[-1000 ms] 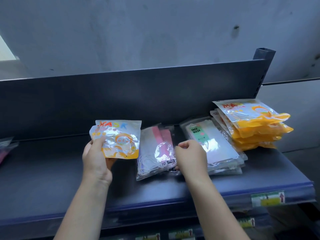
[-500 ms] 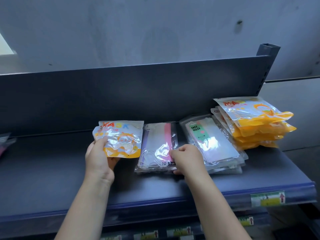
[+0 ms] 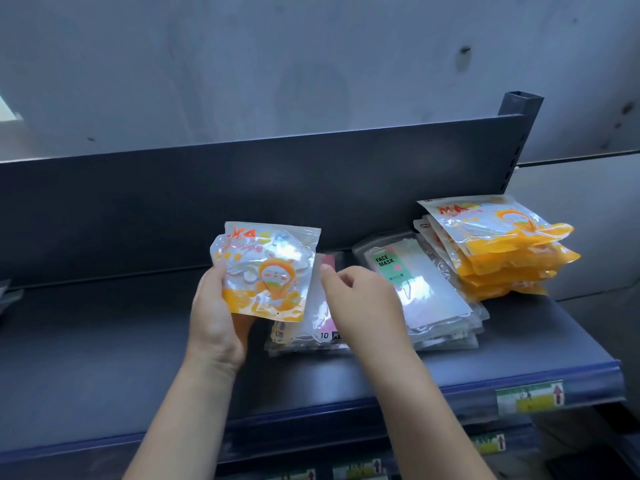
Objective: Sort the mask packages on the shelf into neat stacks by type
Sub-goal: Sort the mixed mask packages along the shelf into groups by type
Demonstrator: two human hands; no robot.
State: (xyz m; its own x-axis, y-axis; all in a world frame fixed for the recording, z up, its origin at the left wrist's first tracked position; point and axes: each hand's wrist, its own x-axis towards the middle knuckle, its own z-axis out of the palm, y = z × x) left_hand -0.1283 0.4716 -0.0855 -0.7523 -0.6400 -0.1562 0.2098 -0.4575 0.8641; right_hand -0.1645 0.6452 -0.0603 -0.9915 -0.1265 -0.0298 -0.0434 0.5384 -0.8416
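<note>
My left hand [image 3: 214,320] grips an orange cartoon mask package [image 3: 266,271] by its lower left corner and holds it upright above the dark shelf [image 3: 104,341]. My right hand [image 3: 363,303] hovers with loosely curled fingers just right of that package, holding nothing. Under it lies a small stack of clear pink-striped mask packages [image 3: 311,327], partly hidden by both hands. To the right sits a stack of clear "FACE MASK" packages [image 3: 426,292]. Against them, at the far right, leans a stack of orange cartoon packages [image 3: 502,251].
A dark back panel [image 3: 173,209] closes the shelf behind the stacks. Another packet [image 3: 7,296] peeks in at the left edge. The shelf's front rail carries a price label [image 3: 530,396]. A lower shelf shows beneath.
My left hand lifted the orange package higher and to the right. My right hand let go of the pink-striped stack's edge and rose toward the orange package.
</note>
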